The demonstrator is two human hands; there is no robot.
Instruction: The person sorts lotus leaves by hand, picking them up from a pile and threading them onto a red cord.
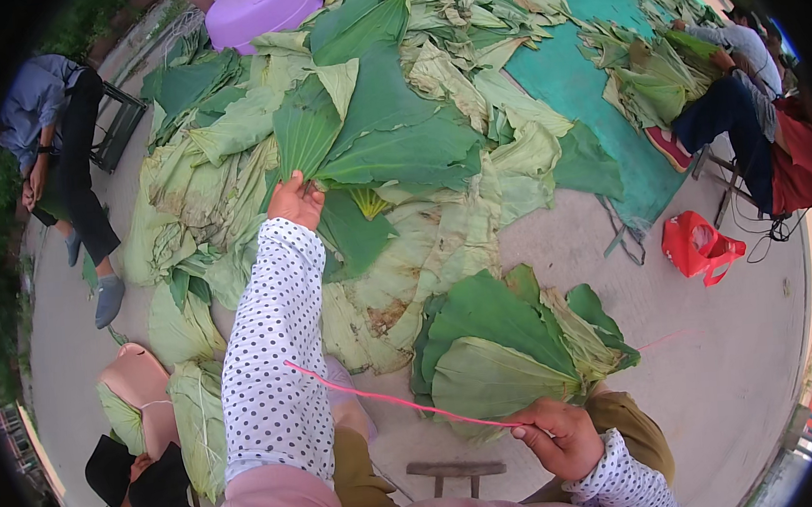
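Observation:
My left hand point(296, 201) reaches forward to the big pile and pinches the stem end of a green lotus leaf point(307, 130), which fans out away from me. More green leaves overlap just right of its fingers. My right hand point(560, 437) grips a pink string point(402, 397) near my right knee; the string stretches leftward, its end over my left sleeve. Just beyond the right hand, a bundle of folded lotus leaves point(502, 360) lies by my right leg, its gathered end to the right. A thin pink strand shows past that end.
A purple plastic basin point(258, 13) stands behind the pile. A green mat point(571, 93) carries more leaves at right. People sit at left, lower left and right. A red bag point(702, 243) and a small wooden stool point(456, 469) are on the concrete.

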